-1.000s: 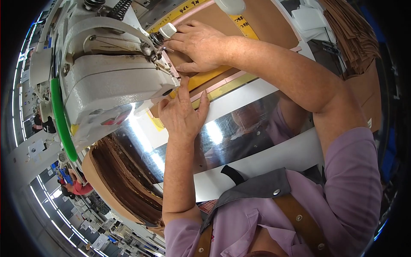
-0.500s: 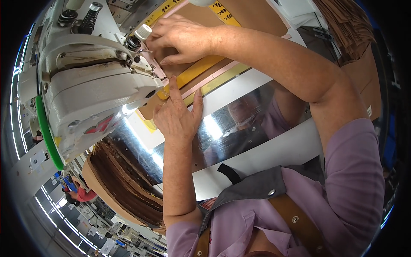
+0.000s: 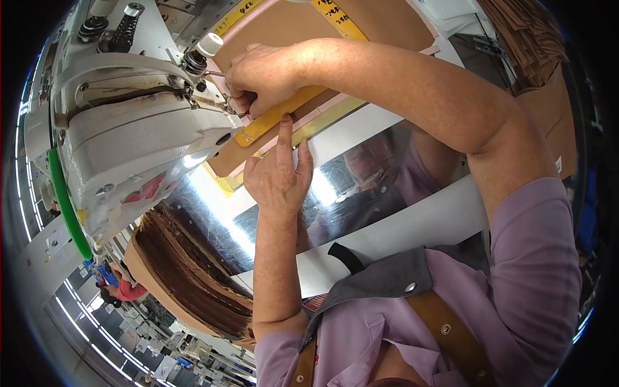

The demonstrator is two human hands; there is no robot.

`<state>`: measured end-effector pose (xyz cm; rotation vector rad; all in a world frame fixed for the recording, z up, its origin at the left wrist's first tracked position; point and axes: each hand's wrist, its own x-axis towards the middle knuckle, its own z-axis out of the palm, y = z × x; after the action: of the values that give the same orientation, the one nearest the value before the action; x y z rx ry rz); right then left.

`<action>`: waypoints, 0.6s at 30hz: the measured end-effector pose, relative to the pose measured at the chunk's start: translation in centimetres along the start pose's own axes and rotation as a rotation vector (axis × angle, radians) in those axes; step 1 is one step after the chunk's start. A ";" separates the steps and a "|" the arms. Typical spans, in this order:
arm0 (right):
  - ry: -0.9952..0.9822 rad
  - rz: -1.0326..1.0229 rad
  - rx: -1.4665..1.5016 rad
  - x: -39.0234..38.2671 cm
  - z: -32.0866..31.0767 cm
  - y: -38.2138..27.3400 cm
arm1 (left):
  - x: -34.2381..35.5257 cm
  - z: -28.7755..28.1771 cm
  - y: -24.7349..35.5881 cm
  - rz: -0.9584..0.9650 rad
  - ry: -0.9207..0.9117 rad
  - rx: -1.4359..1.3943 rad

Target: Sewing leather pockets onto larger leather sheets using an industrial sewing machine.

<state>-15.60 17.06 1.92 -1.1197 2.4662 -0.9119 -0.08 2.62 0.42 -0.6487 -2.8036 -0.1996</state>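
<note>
An industrial sewing machine (image 3: 135, 129) with a white head stands at the left. Beside its needle area, my right hand (image 3: 267, 74) bends over a flat brown piece (image 3: 390, 29), fingers curled down and closed. What they pinch, if anything, is hidden. A yellow frame (image 3: 287, 111) with handwritten marks lies on the brown piece. My left hand (image 3: 278, 177) is nearer to me, index finger stretched to the frame's near edge and thumb apart, holding nothing. Pink strips (image 3: 327, 106) run along the brown piece by that finger.
A shiny metal plate (image 3: 348, 193) covers the table in front of me. Curved brown pieces (image 3: 187, 277) are stacked at the lower left. More brown sheets (image 3: 525, 42) are piled at the upper right. A person in red (image 3: 129, 290) is far off at the left.
My left hand has slid right, away from the needle area, its index finger along the frame. My right hand has moved slightly down and its fingers have curled in.
</note>
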 end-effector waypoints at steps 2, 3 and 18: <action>-0.033 0.024 0.006 0.2 -0.3 -0.2 | -0.1 0.2 -0.3 0.038 0.062 -0.003; -0.064 0.053 0.015 0.2 -0.5 -0.2 | -0.2 0.3 -0.3 0.038 0.063 -0.012; 0.266 -0.006 -0.113 -0.8 -1.0 1.9 | 1.9 -1.7 0.5 -0.182 -0.205 0.104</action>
<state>-16.66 19.10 1.47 -1.1046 2.7602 -0.9920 -1.13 3.48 2.59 -0.4105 -3.0462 -0.0212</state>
